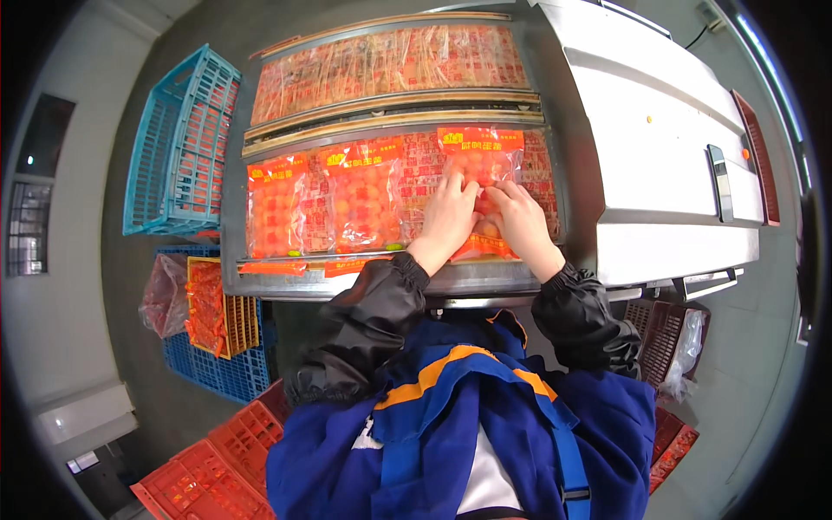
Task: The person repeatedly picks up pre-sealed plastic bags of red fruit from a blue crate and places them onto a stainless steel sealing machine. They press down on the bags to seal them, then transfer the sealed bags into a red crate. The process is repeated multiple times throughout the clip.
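Three clear bags with printed orange-red ends, packed with round orange balls like egg yolks, lie in a row on the machine's near bed (422,165). The left bag (277,208) and the middle bag (364,204) lie flat, untouched. My left hand (451,212) and my right hand (522,217) are both on the right bag (481,160), fingers bent and close together, gripping its middle. Part of that bag is hidden under my hands. Its lower end hangs over the bed's front bar (347,257), as do those of the other two.
Behind is a second bed (390,61) under wrinkled film. A white machine lid (659,121) stands open at the right. At the left are a turquoise crate (178,147) and a yellow crate (243,316) with orange packaging. Red crates (212,464) stand lower left, a dark red crate (656,334) lower right.
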Motion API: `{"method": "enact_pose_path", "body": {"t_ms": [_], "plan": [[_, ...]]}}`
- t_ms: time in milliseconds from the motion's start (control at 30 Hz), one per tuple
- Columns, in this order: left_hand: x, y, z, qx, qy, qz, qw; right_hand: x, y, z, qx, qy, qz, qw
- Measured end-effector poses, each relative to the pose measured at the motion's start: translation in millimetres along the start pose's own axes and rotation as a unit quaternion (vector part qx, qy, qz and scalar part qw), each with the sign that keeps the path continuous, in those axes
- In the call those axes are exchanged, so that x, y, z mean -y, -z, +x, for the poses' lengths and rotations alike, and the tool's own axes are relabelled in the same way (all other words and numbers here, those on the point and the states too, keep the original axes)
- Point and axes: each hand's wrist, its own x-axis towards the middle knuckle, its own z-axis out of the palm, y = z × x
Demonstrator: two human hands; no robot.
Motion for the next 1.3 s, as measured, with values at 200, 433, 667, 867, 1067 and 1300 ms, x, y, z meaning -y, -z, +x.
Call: {"method": "enact_pose_path", "body": {"t_ms": [200, 433, 667, 867, 1067, 1300], "plan": [[0.7, -8.0, -9.9, -0.025, -0.016, -0.054, 0.998, 0.1, -4.2, 8.0, 0.003, 0.001, -0.029, 1.000], [4.2, -22.5, -17.2, -0.056, -0.060, -0.016, 0.997, 2.1, -9.9, 2.7, 0.004, 0.032, -0.025, 0.999], [1.9, -12.4, -33.8, -0.060, -0.040, -0.056, 0.996, -7.8, -2.2, -19.0, 0.026, 0.024, 0.081, 0.996], [12.1, -8.7, 16.5, -0.017, -0.063, 0.007, 0.998, -11.9, 1.0, 22.3, -0.028, 0.031, 0.019, 0.999], [19.3, -18.0, 13.3, 0.008, -0.070, 0.037, 0.997, -11.3, -9.2, 21.0, -0.008, 0.016, -0.028, 0.999], [22.5, -7.8, 9.5, -0.033, -0.075, -0.016, 0.996, -16.7, -1.8, 6.8, -0.025, 0.045, 0.037, 0.998]]}}
